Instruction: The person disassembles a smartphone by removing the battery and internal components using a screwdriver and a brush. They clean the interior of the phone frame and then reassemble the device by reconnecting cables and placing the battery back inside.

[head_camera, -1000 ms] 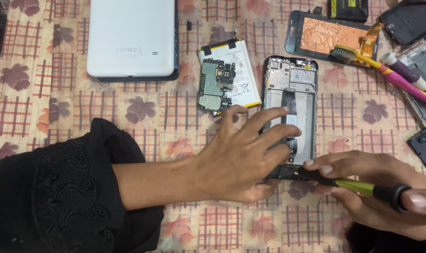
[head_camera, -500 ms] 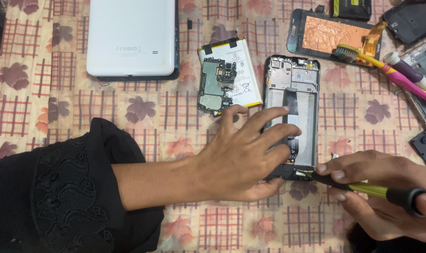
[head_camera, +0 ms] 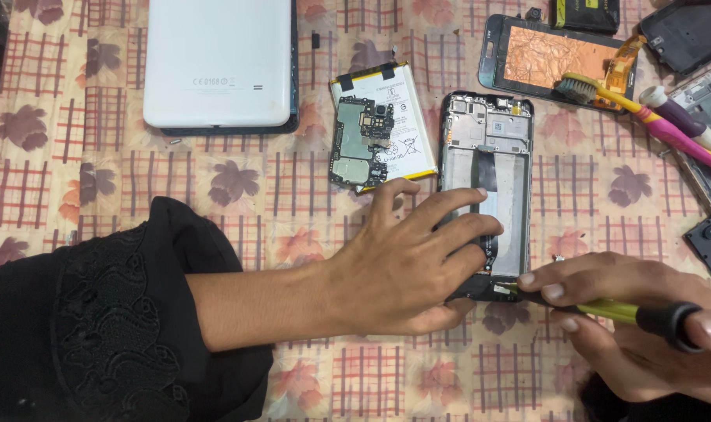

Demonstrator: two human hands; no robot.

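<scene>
**Two hands at the foot of an opened phone frame**

An opened phone frame (head_camera: 487,180) lies flat on the table (head_camera: 238,187), which is covered by a checked cloth printed with leaves. This frame is the landmark for everything else.

The left hand (head_camera: 402,262) comes in from the left in a black lace-trimmed sleeve (head_camera: 113,312). It lies palm down with its fingers spread wide across the lower half of the frame, pressing on it rather than gripping it.

The right hand (head_camera: 637,328) sits at the frame's lower right. Its fingers are closed around a screwdriver (head_camera: 605,309) with a yellow-green shaft and a black end cap. The screwdriver lies nearly level, and its tip meets the bottom edge of the frame, just beside the left hand's fingertips.

Just left of the frame's upper half lies a white battery (head_camera: 390,109) with a small green circuit board (head_camera: 359,141) resting on it. Farther to the upper left of the frame is a large white tablet (head_camera: 218,59), back side up.

To the upper right of the frame lies a phone screen assembly (head_camera: 555,51) with a copper-coloured back. A toothbrush (head_camera: 644,109) with a yellow and pink handle lies slanted to the right of the frame's top, its bristles at the lower edge of that assembly. More dark phone parts lie along the far right edge, partly cut off.
</scene>
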